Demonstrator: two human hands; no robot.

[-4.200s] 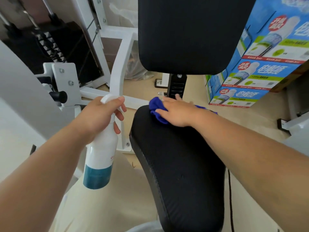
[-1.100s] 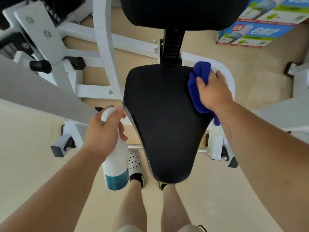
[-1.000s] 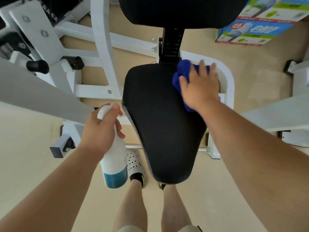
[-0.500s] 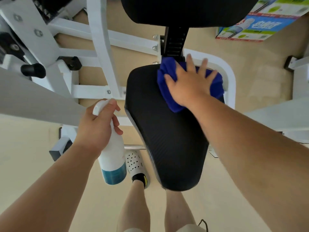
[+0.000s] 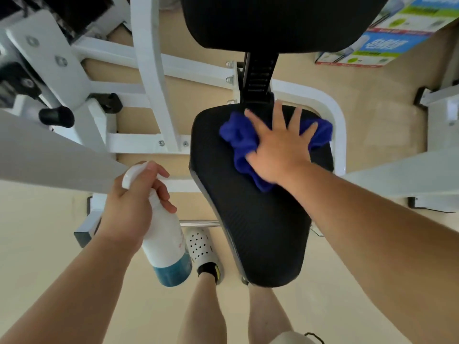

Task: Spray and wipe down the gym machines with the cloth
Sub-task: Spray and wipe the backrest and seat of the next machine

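Floor (image 5: 37, 269): pale beige, under the machine and the person's bare legs (image 5: 206, 314).
White frame (image 5: 154, 70): painted tubes and bolted plates to the left of and behind the seat pad (image 5: 260, 219); one curved tube rounds its far right corner.
Back pad (image 5: 273, 21): black, at the top of the view, on a notched black post that meets the seat pad's far edge.
Seat pad: black, textured, broad at the far end, narrowing toward the person.
Printed boxes (image 5: 372, 45): blue, green and white cartons on the floor, upper right.
Right hand (image 5: 278, 150): flat, fingers straight and fanned, pressing the blue cloth (image 5: 238, 137) onto the far end of the seat pad — nothing curled.
Left hand (image 5: 129, 207): wrapped round the neck of the spray bottle (image 5: 166, 244), forefinger on the white head, held in the air left of the seat pad.
Spray bottle: white with a teal band at its base, which hangs toward the floor.
Blue cloth: bunched under the right hand, spilling out on both sides of the fingers — its right edge near the pad's far right corner.
White shoe (image 5: 201, 247): perforated, black sock above it, on the floor between bottle and seat pad.
Black knob (image 5: 57, 117): juts from the frame at the left, well apart from both hands.
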